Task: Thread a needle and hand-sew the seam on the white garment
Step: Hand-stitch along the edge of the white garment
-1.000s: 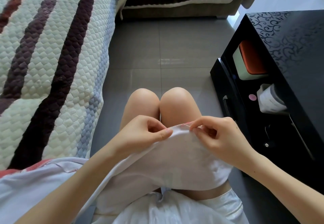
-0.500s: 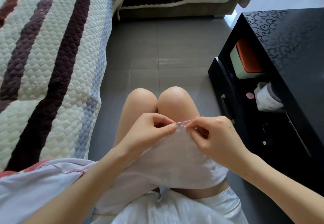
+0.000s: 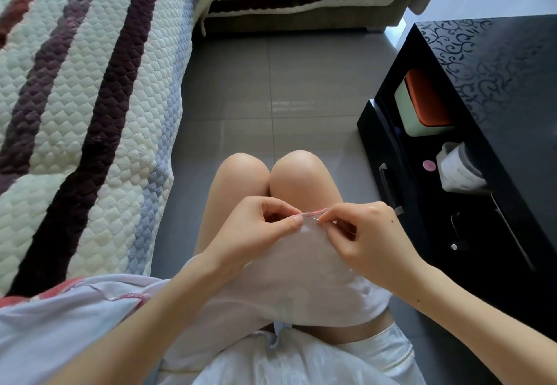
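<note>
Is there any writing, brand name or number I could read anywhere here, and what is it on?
No text here can be read.
Label on the white container in the shelf: printed lines, too small and blurred to read.
Black table top: swirl ornament only, no letters.
Garment: no print shows.

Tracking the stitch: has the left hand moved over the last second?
Yes. Against the knees, the left hand has edged slightly rightward, closer to the right hand.
</note>
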{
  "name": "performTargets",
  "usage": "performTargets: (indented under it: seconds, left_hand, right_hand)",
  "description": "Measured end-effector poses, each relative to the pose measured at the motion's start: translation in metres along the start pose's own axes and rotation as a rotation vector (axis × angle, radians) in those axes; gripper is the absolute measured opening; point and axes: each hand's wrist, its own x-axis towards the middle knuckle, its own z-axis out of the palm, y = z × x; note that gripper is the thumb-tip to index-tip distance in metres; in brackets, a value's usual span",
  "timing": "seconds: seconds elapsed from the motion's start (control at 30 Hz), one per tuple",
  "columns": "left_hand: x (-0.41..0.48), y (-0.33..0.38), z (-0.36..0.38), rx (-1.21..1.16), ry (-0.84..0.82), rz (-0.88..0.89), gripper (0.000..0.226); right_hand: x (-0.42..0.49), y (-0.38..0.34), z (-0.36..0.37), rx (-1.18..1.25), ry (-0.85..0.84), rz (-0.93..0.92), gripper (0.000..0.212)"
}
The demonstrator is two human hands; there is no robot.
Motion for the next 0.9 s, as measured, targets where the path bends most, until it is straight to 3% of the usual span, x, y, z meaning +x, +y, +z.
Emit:
performTargets:
  seconds: [0.37, 0.9]
  left_hand:
    - [0.0, -0.0004, -0.0009, 0.011, -0.01, 0.035, 0.009]
    - [-0.0055, 0.0013, 0.0006, 0.191, -0.018, 0.235, 0.008]
  right_hand:
    - [0.0007, -0.0012, 0.0, 0.015, -0.012, 0.005, 0.013]
    - [0.0001, -0.0062, 0.005, -0.036, -0.011, -0.029, 0.034]
